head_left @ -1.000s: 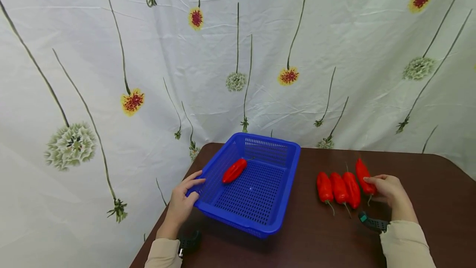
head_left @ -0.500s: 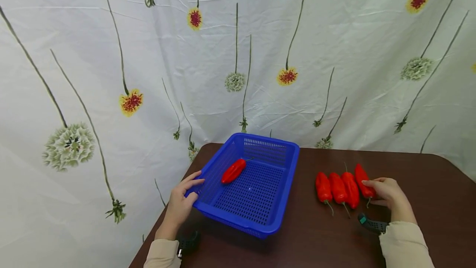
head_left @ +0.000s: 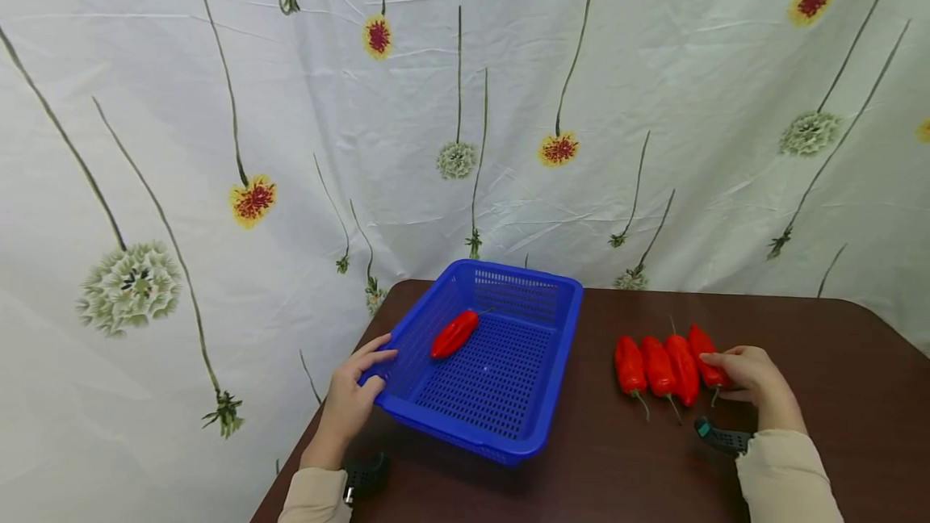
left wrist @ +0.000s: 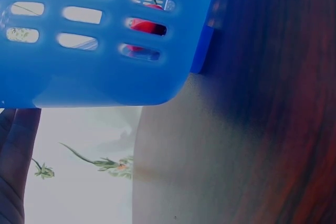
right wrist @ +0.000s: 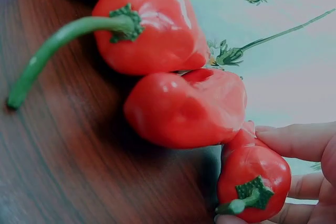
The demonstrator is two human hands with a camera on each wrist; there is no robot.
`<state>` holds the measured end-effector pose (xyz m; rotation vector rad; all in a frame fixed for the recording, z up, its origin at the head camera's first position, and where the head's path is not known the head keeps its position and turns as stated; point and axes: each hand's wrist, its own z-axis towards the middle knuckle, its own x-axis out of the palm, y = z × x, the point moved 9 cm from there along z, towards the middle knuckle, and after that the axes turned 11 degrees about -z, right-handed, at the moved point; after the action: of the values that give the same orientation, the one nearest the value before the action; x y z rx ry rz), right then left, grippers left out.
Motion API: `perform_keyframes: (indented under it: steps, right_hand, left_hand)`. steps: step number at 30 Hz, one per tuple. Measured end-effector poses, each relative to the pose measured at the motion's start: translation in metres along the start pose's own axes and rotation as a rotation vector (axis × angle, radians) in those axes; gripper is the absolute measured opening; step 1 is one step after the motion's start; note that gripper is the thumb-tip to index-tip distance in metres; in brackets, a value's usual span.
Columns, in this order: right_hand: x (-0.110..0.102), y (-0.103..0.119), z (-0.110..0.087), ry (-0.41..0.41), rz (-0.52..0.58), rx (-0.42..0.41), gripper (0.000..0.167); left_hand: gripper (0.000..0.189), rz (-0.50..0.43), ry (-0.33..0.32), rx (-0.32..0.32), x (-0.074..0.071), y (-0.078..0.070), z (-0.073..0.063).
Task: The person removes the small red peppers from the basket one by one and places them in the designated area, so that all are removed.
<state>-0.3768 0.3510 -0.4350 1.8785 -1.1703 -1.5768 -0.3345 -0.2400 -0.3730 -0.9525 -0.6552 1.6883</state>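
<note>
My right hand (head_left: 756, 374) holds the rightmost red pepper (head_left: 703, 353) between thumb and fingers. In the right wrist view the thumb and fingertips lie along the sides of that pepper (right wrist: 257, 171), its green stem facing the camera. Its upper end meets a neighbouring red pepper (right wrist: 184, 111). Three red peppers (head_left: 657, 366) lie side by side just left of the hand. My left hand (head_left: 350, 398) grips the blue plastic basket (head_left: 546, 378) at its left rim, near the front corner. One red pepper (head_left: 455, 335) lies inside the basket toward the left.
The dark brown table (head_left: 581, 474) carries everything, its rounded far right corner (head_left: 865, 309) beyond the right hand. A flower-printed white cloth (head_left: 407, 103) hangs behind. Bands with dark devices sit at both wrists. Bare tabletop separates the basket from the peppers.
The right hand has shifted slightly left, and the pepper in it has come down and closer to the other three. The left hand and basket stay in place.
</note>
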Motion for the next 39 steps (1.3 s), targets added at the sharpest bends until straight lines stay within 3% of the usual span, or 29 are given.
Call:
perform_keyframes:
  steps: [10, 28, 39]
  right_hand:
    - [0.0025, 0.0049, -0.0014, -0.008, -0.040, 0.001, 0.050]
    - [0.0068, 0.0089, -0.0039, 0.075, -0.100, -0.015, 0.034]
    - [0.0081, 0.0064, -0.0046, 0.101, -0.115, -0.012, 0.037]
  left_hand:
    - [0.046, 0.003, -0.005, 0.053, -0.0012, -0.0044, 0.0001]
    - [0.044, 0.016, -0.015, 0.070, -0.0011, -0.0041, -0.0010]
    - [0.044, 0.020, -0.013, 0.059, -0.0003, -0.0044, -0.0014]
